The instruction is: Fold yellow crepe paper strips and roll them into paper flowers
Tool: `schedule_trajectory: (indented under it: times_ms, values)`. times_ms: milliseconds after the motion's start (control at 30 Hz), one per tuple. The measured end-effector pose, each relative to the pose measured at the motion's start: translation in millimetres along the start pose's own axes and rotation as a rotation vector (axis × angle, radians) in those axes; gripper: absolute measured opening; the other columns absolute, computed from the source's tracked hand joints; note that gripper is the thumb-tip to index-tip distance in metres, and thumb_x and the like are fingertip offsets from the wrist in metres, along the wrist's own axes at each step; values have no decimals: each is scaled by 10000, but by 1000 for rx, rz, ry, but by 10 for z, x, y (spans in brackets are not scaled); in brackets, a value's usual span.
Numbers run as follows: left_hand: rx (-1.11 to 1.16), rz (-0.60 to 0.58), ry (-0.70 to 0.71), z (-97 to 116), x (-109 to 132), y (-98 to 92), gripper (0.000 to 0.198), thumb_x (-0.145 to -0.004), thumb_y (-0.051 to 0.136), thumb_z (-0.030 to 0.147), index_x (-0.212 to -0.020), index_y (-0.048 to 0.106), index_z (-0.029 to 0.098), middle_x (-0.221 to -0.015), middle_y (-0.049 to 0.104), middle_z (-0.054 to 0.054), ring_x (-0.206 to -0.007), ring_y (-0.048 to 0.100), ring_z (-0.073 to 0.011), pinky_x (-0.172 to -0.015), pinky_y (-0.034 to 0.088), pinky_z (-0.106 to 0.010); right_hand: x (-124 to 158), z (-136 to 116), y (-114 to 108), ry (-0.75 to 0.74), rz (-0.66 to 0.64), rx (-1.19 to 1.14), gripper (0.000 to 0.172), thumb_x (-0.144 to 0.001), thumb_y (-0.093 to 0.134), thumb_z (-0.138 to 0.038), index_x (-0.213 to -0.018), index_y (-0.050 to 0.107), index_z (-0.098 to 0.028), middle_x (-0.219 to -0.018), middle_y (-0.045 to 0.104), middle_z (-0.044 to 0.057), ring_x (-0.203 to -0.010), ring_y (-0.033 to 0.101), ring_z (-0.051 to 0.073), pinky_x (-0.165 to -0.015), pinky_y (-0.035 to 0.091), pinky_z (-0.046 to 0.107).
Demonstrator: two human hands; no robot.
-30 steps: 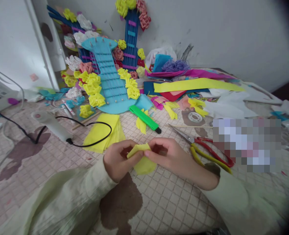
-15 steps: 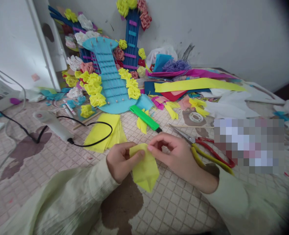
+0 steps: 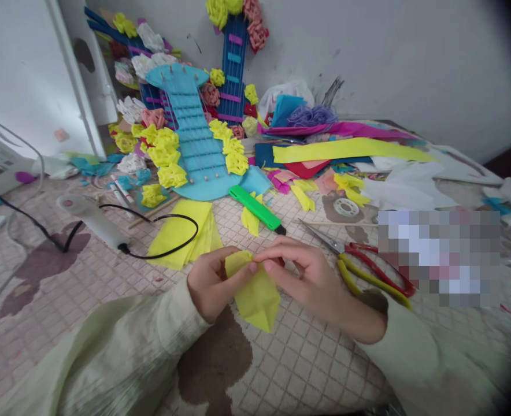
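A thin yellow paper piece hangs between my hands, its lower end pointed and its top edge slightly bunched. My left hand pinches it from the left, thumb on the front. My right hand has its fingertips and thumb closed on the paper's top right edge, close to my left thumb. Just behind my left hand lies a fanned stack of yellow paper sheets. Beyond my right hand is a green cutter. Scissors with red and yellow handles lie to the right, beside my right wrist.
A white glue gun with a black cable lies left. Behind stands a light blue paper-covered piece with yellow paper flowers. A long yellow strip and a white tape roll are at the back right.
My right fingertips have shifted left along the paper's top edge, nearer my left thumb. The paper's top is now more bunched, and its lower tip has risen slightly.
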State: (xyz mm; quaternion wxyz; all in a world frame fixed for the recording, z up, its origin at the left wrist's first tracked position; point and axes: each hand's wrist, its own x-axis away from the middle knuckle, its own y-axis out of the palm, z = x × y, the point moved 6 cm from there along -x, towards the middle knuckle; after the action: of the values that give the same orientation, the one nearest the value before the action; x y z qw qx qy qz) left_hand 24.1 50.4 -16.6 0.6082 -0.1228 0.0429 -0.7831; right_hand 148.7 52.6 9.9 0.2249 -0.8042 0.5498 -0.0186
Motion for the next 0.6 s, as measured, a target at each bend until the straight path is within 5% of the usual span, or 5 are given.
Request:
schedule_trajectory:
  times_ms: [367,600]
  values:
    - [-130,-39,83,-68,9,8,245,-719,525,361,-588,517,154,-488,437,32,-437,414,-83,-375,309,-188,-9,176,52,237,-55,-198,174,-740,561,-307,-860,612,-192,-772,589,15,-714,535,127,-624,440,258]
    - [-138,-61,43,-45,29,65,268,-712,535,377,-589,488,144,-482,401,45,-426,385,-70,-370,291,-172,-24,225,115,307,-101,-269,105,-729,562,-268,-752,586,-168,-739,599,10,-688,546,116,-620,442,249]
